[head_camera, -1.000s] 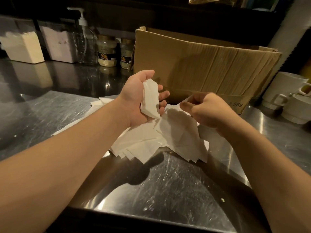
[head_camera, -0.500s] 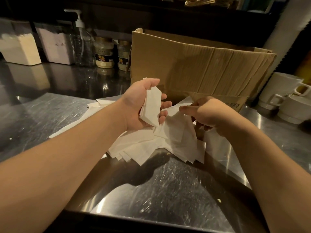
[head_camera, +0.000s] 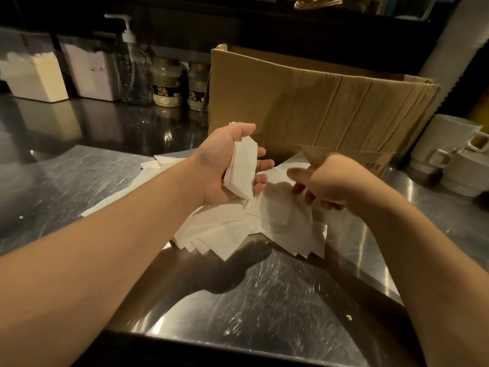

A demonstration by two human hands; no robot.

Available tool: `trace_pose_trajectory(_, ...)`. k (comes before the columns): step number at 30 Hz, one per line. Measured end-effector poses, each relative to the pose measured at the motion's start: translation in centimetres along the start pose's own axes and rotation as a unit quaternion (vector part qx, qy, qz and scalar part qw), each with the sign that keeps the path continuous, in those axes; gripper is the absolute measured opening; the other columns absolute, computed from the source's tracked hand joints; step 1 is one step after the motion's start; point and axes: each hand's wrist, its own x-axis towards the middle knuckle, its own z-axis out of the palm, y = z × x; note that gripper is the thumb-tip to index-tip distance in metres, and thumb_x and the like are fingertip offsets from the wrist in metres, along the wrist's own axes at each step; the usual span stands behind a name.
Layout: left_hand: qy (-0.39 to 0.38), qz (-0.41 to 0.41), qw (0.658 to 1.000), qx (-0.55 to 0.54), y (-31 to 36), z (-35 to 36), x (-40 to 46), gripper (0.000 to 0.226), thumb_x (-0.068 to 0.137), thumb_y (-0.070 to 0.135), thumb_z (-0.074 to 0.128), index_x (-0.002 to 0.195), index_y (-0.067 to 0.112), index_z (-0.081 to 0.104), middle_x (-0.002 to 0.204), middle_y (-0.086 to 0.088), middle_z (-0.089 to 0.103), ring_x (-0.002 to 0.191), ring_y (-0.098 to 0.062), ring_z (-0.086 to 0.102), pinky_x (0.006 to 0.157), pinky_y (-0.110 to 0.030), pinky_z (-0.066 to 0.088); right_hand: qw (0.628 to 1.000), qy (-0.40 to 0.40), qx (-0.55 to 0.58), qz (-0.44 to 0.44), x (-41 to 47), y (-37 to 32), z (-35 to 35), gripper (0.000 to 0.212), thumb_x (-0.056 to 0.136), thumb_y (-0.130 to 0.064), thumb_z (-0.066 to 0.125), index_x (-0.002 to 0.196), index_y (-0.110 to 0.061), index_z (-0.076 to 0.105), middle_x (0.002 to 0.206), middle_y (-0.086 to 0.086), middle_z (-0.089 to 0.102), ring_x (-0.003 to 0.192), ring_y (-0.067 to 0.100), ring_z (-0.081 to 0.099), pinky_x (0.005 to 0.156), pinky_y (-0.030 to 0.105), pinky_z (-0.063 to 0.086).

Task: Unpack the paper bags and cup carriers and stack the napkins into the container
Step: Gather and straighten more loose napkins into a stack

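Note:
My left hand (head_camera: 225, 165) is raised palm-up over the steel counter and grips a small stack of folded white napkins (head_camera: 242, 169) between thumb and fingers. Below it, a loose pile of white napkins (head_camera: 225, 231) is spread on the counter in front of a brown cardboard box (head_camera: 317, 102). My right hand (head_camera: 328, 181) hovers blurred over the right side of the pile, thumb pointing left and fingers hanging loosely down, apart from the thumb. One napkin (head_camera: 288, 215) under it looks smeared by motion.
White storage containers (head_camera: 37, 75) (head_camera: 92, 72), a clear pump bottle (head_camera: 133, 67) and two jars (head_camera: 167, 83) line the back left. Stacked white cups (head_camera: 449, 154) stand at the right. The steel counter (head_camera: 251, 300) extends toward me.
My right hand has let go of the napkin it pinched and dropped lower over the pile. The left hand keeps its stack, raised slightly.

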Motion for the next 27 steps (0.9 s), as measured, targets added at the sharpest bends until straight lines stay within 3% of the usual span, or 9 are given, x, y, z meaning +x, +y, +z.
trace_pose_trajectory(2, 0.006, -0.001, 1.0, 0.003, 0.02, 0.02, 0.04, 0.05, 0.094, 0.054, 0.053, 0.127, 0.017, 0.06, 0.108, -0.01, 0.07, 0.09, -0.023, 0.062, 0.074, -0.034, 0.054, 0.996, -0.007, -0.084, 0.015, -0.04, -0.3, 0.73, 0.05, 0.098, -0.053, 0.055, 0.09, -0.009, 0.078, 0.08, 0.007, 0.077, 0.052, 0.02, 0.056, 0.052, 0.031, 0.042)
trace_pose_trajectory(8, 0.007, -0.004, 1.0, 0.006, -0.05, 0.06, 0.21, 0.049, 0.093, 0.054, 0.054, 0.124, 0.017, 0.06, 0.11, -0.01, 0.07, 0.092, -0.024, 0.062, 0.076, -0.034, 0.055, 0.994, 0.002, -0.104, 0.045, 0.63, -0.26, 1.01, 0.059, 0.097, -0.06, 0.052, 0.089, -0.007, 0.075, 0.079, 0.01, 0.077, 0.062, 0.025, 0.066, 0.056, 0.031, 0.047)
trace_pose_trajectory(13, 0.005, -0.004, 1.0, 0.002, -0.05, 0.09, 0.27, 0.048, 0.094, 0.055, 0.053, 0.123, 0.017, 0.06, 0.113, -0.011, 0.07, 0.091, -0.024, 0.062, 0.076, -0.034, 0.054, 0.999, -0.023, -0.038, 0.022, 0.64, -0.54, 1.15, 0.049, 0.089, -0.061, 0.067, 0.109, -0.016, 0.068, 0.092, 0.003, 0.069, 0.078, 0.023, 0.066, 0.059, 0.031, 0.051)
trace_pose_trajectory(16, 0.005, -0.003, 1.0, 0.006, 0.03, 0.0, 0.36, 0.049, 0.094, 0.055, 0.052, 0.125, 0.018, 0.059, 0.115, -0.011, 0.07, 0.093, -0.024, 0.062, 0.077, -0.035, 0.054, 0.999, -0.036, -0.024, 0.001, 0.19, -0.67, 1.21, 0.042, 0.085, -0.059, 0.072, 0.109, -0.026, 0.059, 0.087, -0.006, 0.058, 0.075, 0.015, 0.058, 0.056, 0.027, 0.047)
trace_pose_trajectory(22, 0.003, 0.0, 1.0, 0.005, -0.02, -0.12, 0.48, 0.048, 0.093, 0.054, 0.053, 0.123, 0.017, 0.061, 0.111, -0.011, 0.07, 0.091, -0.024, 0.062, 0.078, -0.035, 0.054, 0.999, -0.051, -0.013, 0.001, -0.03, -0.61, 1.19, 0.04, 0.084, -0.052, 0.077, 0.106, -0.025, 0.059, 0.087, -0.004, 0.059, 0.074, 0.014, 0.056, 0.056, 0.028, 0.045)
trace_pose_trajectory(24, -0.003, 0.0, 1.0, 0.002, -0.03, -0.22, 0.58, 0.047, 0.093, 0.054, 0.054, 0.121, 0.017, 0.061, 0.109, -0.011, 0.07, 0.089, -0.024, 0.063, 0.079, -0.036, 0.054, 0.998, -0.052, 0.037, -0.002, 0.03, -0.52, 1.14, 0.036, 0.085, -0.042, 0.079, 0.106, -0.023, 0.057, 0.092, 0.0, 0.062, 0.08, 0.019, 0.061, 0.066, 0.032, 0.051)
trace_pose_trajectory(27, -0.006, 0.003, 1.0, -0.003, 0.04, -0.39, 0.57, 0.047, 0.093, 0.054, 0.054, 0.12, 0.016, 0.062, 0.106, -0.01, 0.071, 0.087, -0.023, 0.063, 0.077, -0.035, 0.054, 0.994, -0.03, 0.102, -0.026, 0.25, -0.12, 1.08, 0.03, 0.087, -0.027, 0.08, 0.111, -0.014, 0.068, 0.103, 0.008, 0.071, 0.093, 0.027, 0.068, 0.084, 0.04, 0.058)
